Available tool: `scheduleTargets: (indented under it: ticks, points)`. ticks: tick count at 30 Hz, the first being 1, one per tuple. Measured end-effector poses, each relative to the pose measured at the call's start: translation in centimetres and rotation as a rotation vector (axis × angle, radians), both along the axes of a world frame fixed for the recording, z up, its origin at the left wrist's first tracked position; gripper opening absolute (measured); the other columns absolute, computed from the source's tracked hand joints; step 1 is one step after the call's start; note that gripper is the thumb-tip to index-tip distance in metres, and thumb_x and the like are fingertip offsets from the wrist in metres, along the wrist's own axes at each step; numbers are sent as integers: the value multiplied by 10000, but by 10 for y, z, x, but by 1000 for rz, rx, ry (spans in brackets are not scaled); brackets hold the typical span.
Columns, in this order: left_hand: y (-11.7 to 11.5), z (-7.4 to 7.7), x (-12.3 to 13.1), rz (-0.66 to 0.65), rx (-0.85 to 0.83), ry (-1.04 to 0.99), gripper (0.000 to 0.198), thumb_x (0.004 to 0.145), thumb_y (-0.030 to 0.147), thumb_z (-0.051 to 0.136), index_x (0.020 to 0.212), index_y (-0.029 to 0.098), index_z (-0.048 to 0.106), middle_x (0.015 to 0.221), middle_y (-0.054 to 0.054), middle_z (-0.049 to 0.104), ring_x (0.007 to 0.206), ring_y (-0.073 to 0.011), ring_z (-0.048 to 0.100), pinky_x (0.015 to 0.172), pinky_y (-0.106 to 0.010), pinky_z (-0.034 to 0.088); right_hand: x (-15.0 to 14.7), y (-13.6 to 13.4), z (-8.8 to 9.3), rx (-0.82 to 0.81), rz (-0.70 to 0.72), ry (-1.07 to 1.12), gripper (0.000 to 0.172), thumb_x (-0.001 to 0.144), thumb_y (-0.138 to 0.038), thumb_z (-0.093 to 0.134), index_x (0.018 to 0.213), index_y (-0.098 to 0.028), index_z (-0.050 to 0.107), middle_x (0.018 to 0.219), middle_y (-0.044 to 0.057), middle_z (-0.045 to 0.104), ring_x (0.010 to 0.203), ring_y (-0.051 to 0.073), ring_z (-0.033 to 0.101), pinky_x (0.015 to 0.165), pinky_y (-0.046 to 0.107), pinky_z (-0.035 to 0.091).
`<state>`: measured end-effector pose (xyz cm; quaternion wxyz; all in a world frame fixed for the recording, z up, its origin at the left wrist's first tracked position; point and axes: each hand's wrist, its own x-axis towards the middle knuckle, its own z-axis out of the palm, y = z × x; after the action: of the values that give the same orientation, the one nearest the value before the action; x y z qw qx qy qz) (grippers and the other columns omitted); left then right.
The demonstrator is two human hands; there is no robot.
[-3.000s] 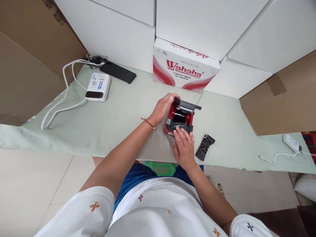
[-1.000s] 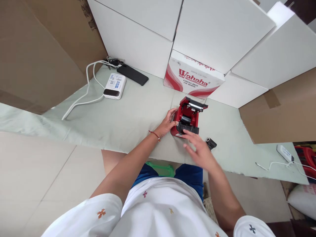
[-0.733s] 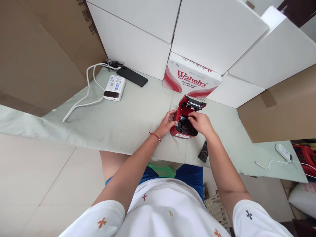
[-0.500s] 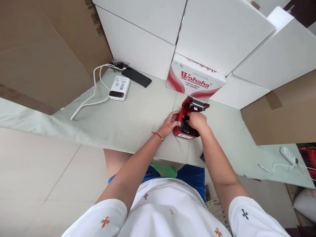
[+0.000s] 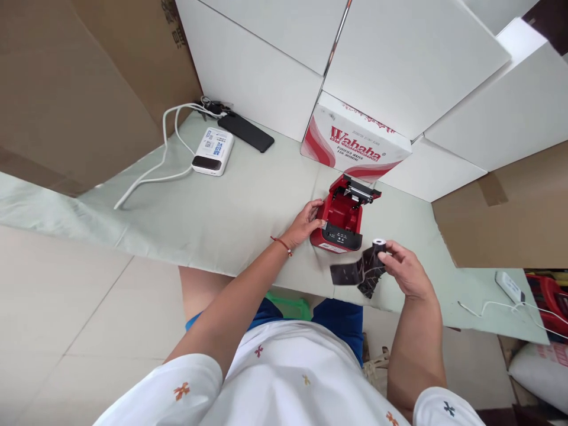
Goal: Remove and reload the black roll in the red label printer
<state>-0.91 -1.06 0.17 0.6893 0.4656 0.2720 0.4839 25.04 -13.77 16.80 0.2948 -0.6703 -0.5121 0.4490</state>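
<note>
A small red printer with a black front panel stands on the cloth-covered table, its lid tipped up and its paper bay bare. My left hand grips the printer's left side, thumb at the front corner and fingers along the wall. To the right of the printer, my right hand pinches a narrow black roll with a white core. A loose black strip trails from this roll to the left, above the table's front edge.
Behind the printer is a Wahaha water carton against stacked white boxes. A black phone, white power bank and cable lie at the left. Brown cartons flank the table; another white device lies far right.
My right hand has come out of the printer's bay and moved right and toward me, with the black roll and its strip in it. My left hand stays on the printer.
</note>
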Motion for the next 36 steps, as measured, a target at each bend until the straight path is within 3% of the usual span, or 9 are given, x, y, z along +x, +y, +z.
scheduleTargets:
  ticks: [4,8,11,18,22,25,30,33,36]
  points:
    - [2,-4,2,6,-22,-17,745,762,432,812,1431,265,532,1781,-104,332,1685,-356,260,1403,-549,134,15,-14,-41,-114,25,-66,524,748,-625,841,1001,-183,718,915,56,743,762,197,654,710,341,540]
    - [2,-6,2,6,-8,-6,755,763,447,804,1441,267,526,1776,-93,344,1691,-347,244,1409,-527,125,17,-12,-70,13,-36,-312,567,821,-613,721,1181,-175,726,1050,85,752,668,175,610,693,368,545]
    - [2,-5,2,18,-17,-14,739,759,434,800,1421,248,530,1776,-109,340,1689,-338,255,1407,-506,151,27,-9,-75,99,-90,-609,459,903,-470,610,1218,-166,748,1212,139,727,689,185,634,817,425,569]
    - [2,-5,2,34,-29,-20,725,738,429,804,1388,244,541,1754,-111,378,1674,-333,292,1404,-500,175,45,-16,-79,-131,-22,-935,467,917,-244,589,1353,-145,724,1364,222,700,1114,345,719,974,474,542]
    - [2,-7,1,18,-14,-8,724,761,432,794,1419,265,541,1763,-88,367,1678,-328,280,1401,-507,180,37,-23,-56,-176,89,-667,366,887,-260,625,1205,-167,779,1171,145,774,1012,300,721,937,435,552]
    - [2,-7,1,14,1,-5,725,780,431,778,1443,267,534,1764,-85,366,1676,-327,284,1399,-514,175,31,-23,-11,-217,339,-298,310,888,-433,710,1096,-226,811,905,35,766,751,210,646,729,344,546]
    - [2,-5,1,29,-13,-20,707,760,404,787,1405,245,544,1759,-109,368,1672,-327,293,1400,-504,165,8,6,60,-56,539,-228,382,877,-506,777,1153,-246,823,882,16,722,627,141,459,606,299,446]
    - [1,-4,1,26,-12,-21,704,767,407,790,1405,242,542,1752,-114,381,1663,-326,312,1398,-507,171,-14,40,64,-10,526,-251,394,888,-488,755,1189,-240,804,973,22,757,623,133,482,605,296,453]
    - [1,-5,1,16,0,-9,718,780,431,786,1431,259,536,1747,-101,395,1654,-332,326,1393,-521,182,-39,75,45,41,461,-399,368,893,-412,736,1207,-228,794,1056,37,791,707,165,609,697,317,522]
